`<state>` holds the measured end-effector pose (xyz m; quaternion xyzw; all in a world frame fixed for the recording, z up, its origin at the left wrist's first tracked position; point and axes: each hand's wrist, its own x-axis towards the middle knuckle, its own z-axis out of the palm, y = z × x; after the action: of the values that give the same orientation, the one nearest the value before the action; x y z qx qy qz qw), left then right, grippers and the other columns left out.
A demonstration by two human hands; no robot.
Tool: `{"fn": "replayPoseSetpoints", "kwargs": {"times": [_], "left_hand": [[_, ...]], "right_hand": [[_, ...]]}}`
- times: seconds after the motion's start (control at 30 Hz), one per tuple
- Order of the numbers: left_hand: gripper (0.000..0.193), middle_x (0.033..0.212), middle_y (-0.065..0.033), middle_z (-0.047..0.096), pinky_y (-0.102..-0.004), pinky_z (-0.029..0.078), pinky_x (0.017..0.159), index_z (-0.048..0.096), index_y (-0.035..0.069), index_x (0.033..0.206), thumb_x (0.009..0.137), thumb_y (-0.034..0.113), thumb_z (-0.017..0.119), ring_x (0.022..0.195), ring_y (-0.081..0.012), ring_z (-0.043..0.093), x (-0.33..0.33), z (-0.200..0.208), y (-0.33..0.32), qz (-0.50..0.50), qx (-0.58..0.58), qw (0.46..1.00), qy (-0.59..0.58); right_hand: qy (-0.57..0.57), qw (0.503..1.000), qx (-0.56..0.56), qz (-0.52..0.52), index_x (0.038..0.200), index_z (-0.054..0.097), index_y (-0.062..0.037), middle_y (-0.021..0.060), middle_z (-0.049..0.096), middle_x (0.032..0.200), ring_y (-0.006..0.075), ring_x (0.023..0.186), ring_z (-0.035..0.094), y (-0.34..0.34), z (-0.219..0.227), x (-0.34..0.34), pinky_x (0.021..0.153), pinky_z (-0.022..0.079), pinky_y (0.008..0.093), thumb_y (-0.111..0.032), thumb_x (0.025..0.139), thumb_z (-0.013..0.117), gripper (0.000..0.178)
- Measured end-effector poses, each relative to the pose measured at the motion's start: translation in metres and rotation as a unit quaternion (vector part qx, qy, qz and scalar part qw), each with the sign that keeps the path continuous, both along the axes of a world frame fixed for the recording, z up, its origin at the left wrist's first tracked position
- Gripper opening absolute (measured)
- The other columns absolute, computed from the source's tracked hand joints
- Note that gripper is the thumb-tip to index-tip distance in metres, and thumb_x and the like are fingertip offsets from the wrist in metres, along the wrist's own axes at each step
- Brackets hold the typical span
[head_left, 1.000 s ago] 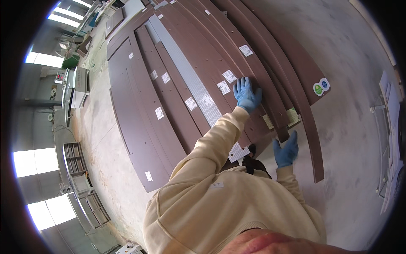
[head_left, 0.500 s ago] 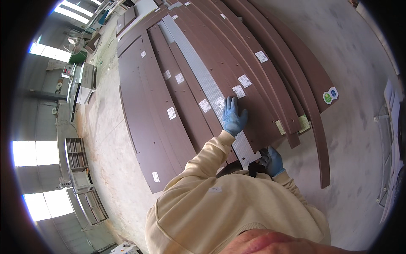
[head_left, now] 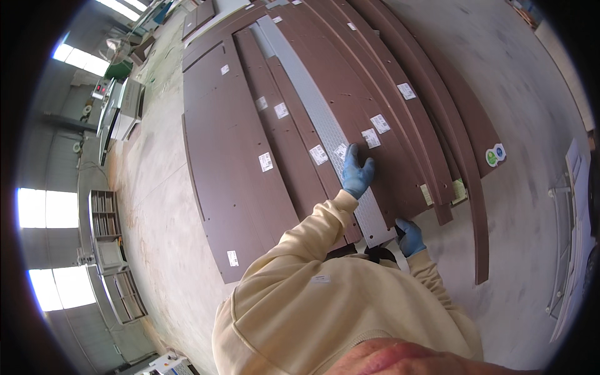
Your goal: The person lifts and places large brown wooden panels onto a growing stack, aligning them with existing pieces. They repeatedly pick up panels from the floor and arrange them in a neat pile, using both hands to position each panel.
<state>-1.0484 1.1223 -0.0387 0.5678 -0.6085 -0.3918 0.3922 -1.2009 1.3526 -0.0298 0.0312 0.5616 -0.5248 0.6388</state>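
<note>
Both hands wear blue gloves. My left hand [head_left: 358, 172] lies on a long grey patterned strip [head_left: 331, 128] and the edge of the brown panel beside it, fingers stretched and thumb apart. A white label [head_left: 340, 151] on the strip sits just left of its fingertips. Lower right, my right hand [head_left: 410, 238] is at the near corner of that brown panel [head_left: 390, 178], fingers bent. Something dark shows at its fingers; whether this is held, or the panel edge is gripped, I cannot make out. More labelled brown panels [head_left: 237, 150] lie to the left.
Curved-looking brown strips [head_left: 478, 237] and a panel with a green-and-blue sticker [head_left: 495, 155] lie to the right. Pale floor [head_left: 162, 187] surrounds the stack. Shelving racks [head_left: 105, 215] stand far left, a metal-framed rack [head_left: 559, 250] far right.
The view has shifted, so the panels appear farther right. My left hand still rests flat by the strip's label. The right hand is a little closer to the panel's near corner.
</note>
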Motion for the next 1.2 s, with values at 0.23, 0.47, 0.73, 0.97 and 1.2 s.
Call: {"fn": "replayPoseSetpoints", "kwargs": {"times": [0.23,0.47,0.73,0.97,1.2], "left_hand": [[0.063,0.143,-0.0156,0.061,-0.0362,0.050,0.109,0.049,-0.002,0.149,0.095,0.017,0.075,0.130,-0.0250,0.059,0.002,0.011,-0.014,0.032,0.126,0.973,0.189],[0.063,0.130,-0.0147,0.063,-0.0366,0.052,0.102,0.047,-0.005,0.149,0.095,0.013,0.074,0.118,-0.0229,0.061,0.006,0.020,-0.021,0.106,0.139,0.960,0.216],[0.054,0.125,-0.0128,0.066,-0.0350,0.053,0.098,0.056,-0.005,0.139,0.093,0.013,0.077,0.112,-0.0209,0.062,0.030,-0.027,-0.038,0.056,0.167,0.947,0.269],[0.052,0.124,-0.0105,0.067,-0.0334,0.053,0.098,0.059,-0.003,0.137,0.092,0.013,0.080,0.112,-0.0197,0.063,0.032,-0.025,-0.039,0.065,0.186,0.946,0.256],[0.053,0.123,-0.0084,0.066,-0.0315,0.054,0.095,0.057,-0.002,0.141,0.094,0.013,0.078,0.109,-0.0158,0.061,0.034,-0.027,-0.032,0.044,0.168,0.929,0.327]], "right_hand": [[0.027,0.999,0.045,0.010,0.095,0.070,-0.0178,-0.0058,0.068,0.080,0.0073,0.062,0.057,0.000,0.006,0.001,0.049,0.039,0.0228,-0.026,0.094,0.076,0.010],[0.018,0.999,0.001,-0.047,0.099,0.071,-0.0166,-0.0060,0.067,0.081,0.0083,0.067,0.059,-0.005,-0.009,0.009,0.055,0.045,0.0255,-0.025,0.094,0.076,0.011],[0.119,0.988,0.076,0.058,0.114,0.074,-0.0046,0.0044,0.074,0.100,0.0162,0.089,0.070,0.016,0.010,0.010,0.073,0.057,0.0300,-0.022,0.091,0.081,0.030],[0.121,0.985,0.071,0.098,0.122,0.070,-0.0023,0.0066,0.073,0.111,0.0175,0.094,0.070,0.011,0.013,0.023,0.080,0.059,0.0327,-0.024,0.093,0.079,0.038],[0.118,0.980,-0.003,0.162,0.122,0.067,-0.0032,0.0053,0.069,0.106,0.0151,0.091,0.067,0.017,-0.021,0.014,0.080,0.058,0.0322,-0.029,0.092,0.077,0.041]]}}
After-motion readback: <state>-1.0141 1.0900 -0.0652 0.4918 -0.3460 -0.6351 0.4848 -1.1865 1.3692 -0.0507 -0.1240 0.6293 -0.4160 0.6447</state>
